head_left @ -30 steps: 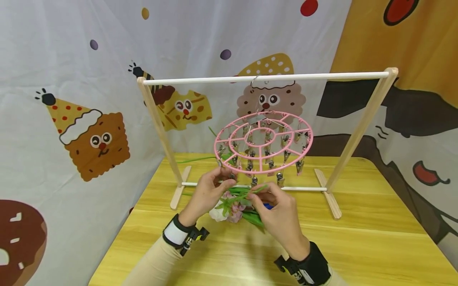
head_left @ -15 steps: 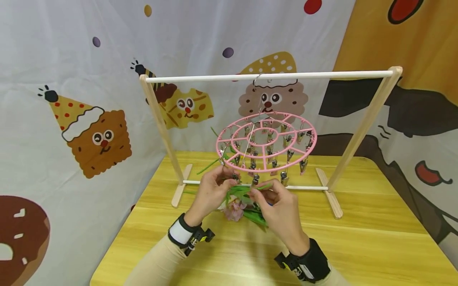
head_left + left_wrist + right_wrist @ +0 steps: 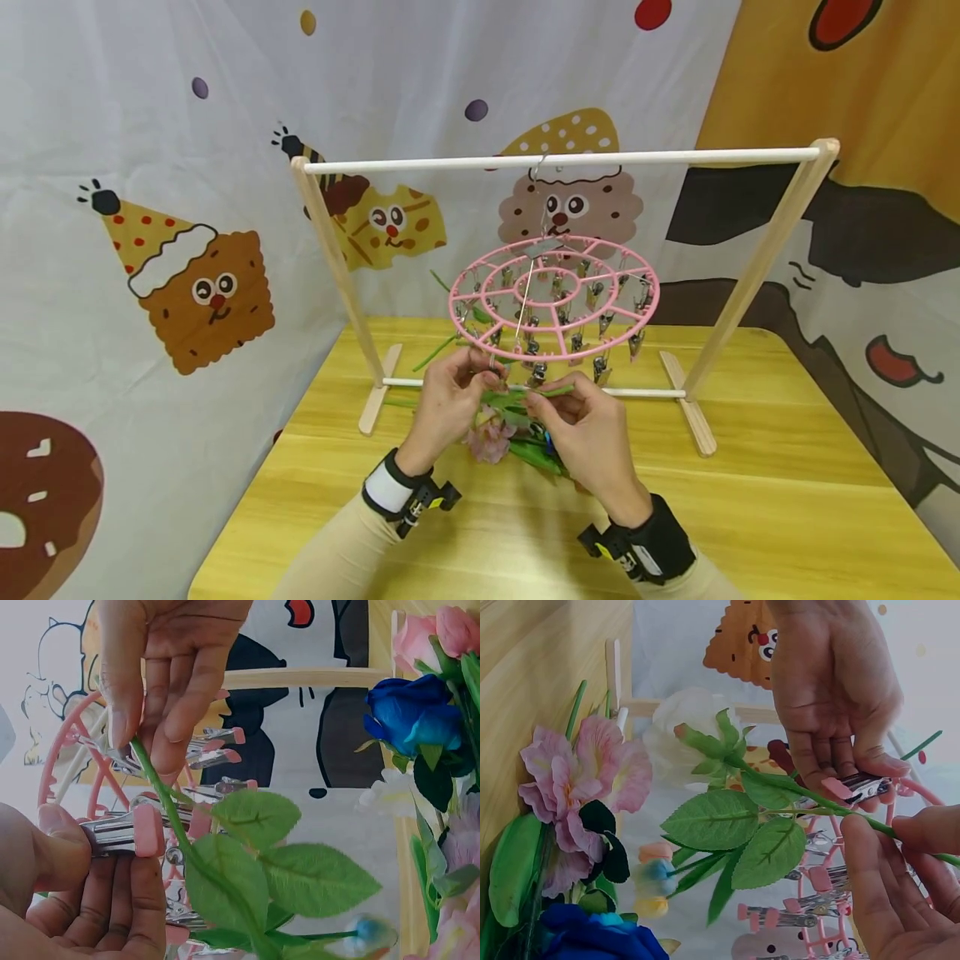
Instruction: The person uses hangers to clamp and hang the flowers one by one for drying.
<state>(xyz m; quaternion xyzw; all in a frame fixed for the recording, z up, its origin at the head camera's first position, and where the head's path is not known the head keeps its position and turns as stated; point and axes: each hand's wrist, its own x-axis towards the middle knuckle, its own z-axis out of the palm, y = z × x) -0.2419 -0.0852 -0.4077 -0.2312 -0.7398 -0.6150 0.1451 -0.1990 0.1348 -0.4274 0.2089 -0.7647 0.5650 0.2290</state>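
Observation:
Beneath the left edge of the pink round clip hanger [image 3: 555,358], my left hand [image 3: 450,400] pinches a metal clip with pink tips [image 3: 124,834] between thumb and fingers. My right hand [image 3: 596,433] pinches the green stem of a white flower [image 3: 690,739]. In the left wrist view that stem [image 3: 176,825], bearing several leaves, runs just beside the clip's pink tip. Whether the clip's jaws are apart, I cannot tell. The white flower head hangs on the left-hand side, mostly hidden behind my left hand in the head view.
More clips dangle from the hanger, which hooks onto a white rod [image 3: 420,165] of a wooden stand [image 3: 780,225]. Other flowers lie on the wooden table [image 3: 750,500] below, among them a pink one [image 3: 581,787] and a blue rose [image 3: 416,716]. Tulip-like buds [image 3: 656,877] appear behind.
The stem and leaves have come up closer to the clip, and the white bloom has slipped from sight in the head view. My left hand has shifted slightly right; both grips continue.

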